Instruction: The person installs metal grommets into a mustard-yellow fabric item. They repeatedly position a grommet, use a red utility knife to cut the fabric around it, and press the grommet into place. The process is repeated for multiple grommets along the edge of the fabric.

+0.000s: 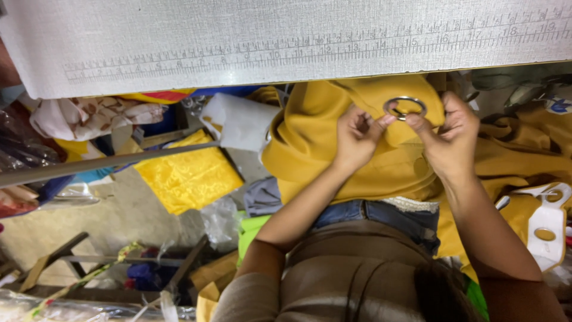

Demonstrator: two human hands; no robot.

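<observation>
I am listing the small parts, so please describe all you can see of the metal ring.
The metal ring is a thin, shiny, silver-coloured round hoop, open in the middle. It lies against the mustard-yellow fabric, just below the white table edge. The left hand and right hand pinch it from both sides with fingertips.

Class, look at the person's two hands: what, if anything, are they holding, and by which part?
Both hands hold a metal ring over the mustard-yellow fabric. The left hand pinches its lower left rim, and the right hand pinches its lower right rim.

Crumpled clear plastic bag (221,222) lies low beside the yellow folded fabric (187,176)
</observation>
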